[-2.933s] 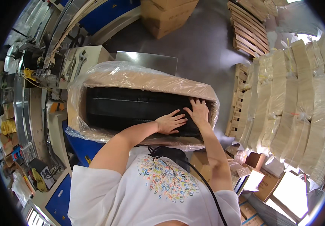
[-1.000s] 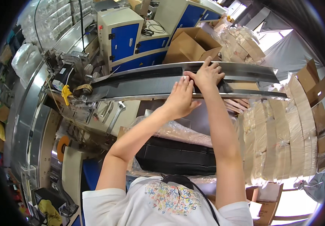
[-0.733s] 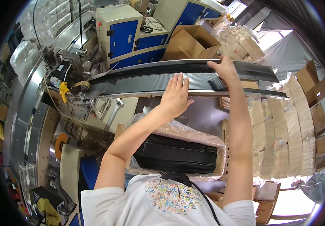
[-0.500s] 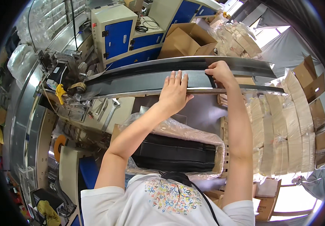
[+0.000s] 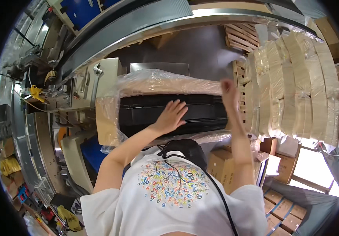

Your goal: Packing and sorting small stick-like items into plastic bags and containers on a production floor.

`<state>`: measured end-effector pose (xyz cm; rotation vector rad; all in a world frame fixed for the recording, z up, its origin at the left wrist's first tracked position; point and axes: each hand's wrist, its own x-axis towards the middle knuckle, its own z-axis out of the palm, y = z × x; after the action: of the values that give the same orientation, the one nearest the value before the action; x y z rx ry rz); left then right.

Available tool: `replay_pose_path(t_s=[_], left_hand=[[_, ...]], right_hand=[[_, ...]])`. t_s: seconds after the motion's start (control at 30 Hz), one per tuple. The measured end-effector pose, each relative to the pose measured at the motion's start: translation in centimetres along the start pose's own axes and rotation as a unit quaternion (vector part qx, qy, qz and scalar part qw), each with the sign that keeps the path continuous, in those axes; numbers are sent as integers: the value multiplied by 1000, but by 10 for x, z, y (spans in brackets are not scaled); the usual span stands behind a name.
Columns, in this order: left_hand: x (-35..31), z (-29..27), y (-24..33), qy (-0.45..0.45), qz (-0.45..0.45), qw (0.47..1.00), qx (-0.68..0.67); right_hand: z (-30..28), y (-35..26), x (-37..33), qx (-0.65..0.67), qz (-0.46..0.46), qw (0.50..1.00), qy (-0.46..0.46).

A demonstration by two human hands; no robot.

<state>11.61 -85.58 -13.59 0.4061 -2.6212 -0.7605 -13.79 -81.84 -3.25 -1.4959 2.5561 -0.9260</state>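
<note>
My left hand (image 5: 171, 117), fingers stretched out, is over the black flat material (image 5: 205, 111) packed in a cardboard box (image 5: 107, 125); whether it presses on it I cannot tell. Clear plastic film (image 5: 153, 76) lines the box and hangs over its edges. Smeared by motion, my right hand (image 5: 229, 91) is above the right end of the box, its fingers unclear. Beyond the box, a grey ribbed strip (image 5: 153, 20) lies along the long metal channel (image 5: 220, 16), away from both hands.
Wrapped cardboard bundles (image 5: 291, 86) stand on the right beside a wooden pallet (image 5: 241, 35). On the left bench (image 5: 73, 92) rests a wrench (image 5: 95, 84), near a machine with a yellow part (image 5: 36, 93). Cartons (image 5: 221, 165) sit at my right side.
Both hands have left the ribbed strip on the channel and come nearer, over the box. The view has tilted down toward the box.
</note>
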Motion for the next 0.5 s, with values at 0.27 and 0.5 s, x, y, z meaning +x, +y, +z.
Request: replay_pose_path(t_s=[0.27,0.5], left_hand=[[3,105,15,-142,17,987,69],[0,108,4,-194,51,978,47]], right_hand=[[100,132,-78,-152,77,977,-131],[111,115,-74,-133,-46,968,-209]])
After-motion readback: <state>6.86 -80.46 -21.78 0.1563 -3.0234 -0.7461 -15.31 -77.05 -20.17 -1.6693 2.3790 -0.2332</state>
